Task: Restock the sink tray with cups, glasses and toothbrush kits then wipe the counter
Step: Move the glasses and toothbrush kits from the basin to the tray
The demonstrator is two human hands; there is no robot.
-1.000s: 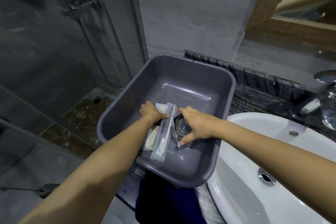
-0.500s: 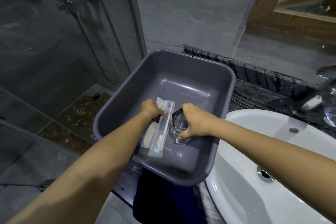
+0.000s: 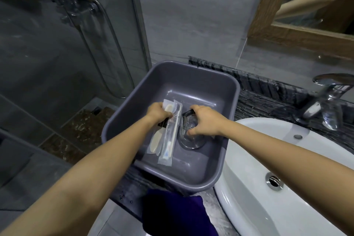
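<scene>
A grey plastic tray sits on the dark marble counter, left of the white sink. Inside it, my left hand is closed on a bundle of clear-wrapped toothbrush kits, which slant toward the tray's near wall. My right hand grips the rim of a clear glass standing on the tray floor beside the kits. A dark item lies partly hidden under the kits.
A dark blue cloth hangs over the counter's front edge below the tray. A chrome tap stands at the right, with another clear glass beside it. A shower glass panel is left; a wood-framed mirror hangs upper right.
Both hands stay in the tray on the kits and the glass. The kits and glass have shifted slightly toward the tray's middle, and my view has lifted a little.
</scene>
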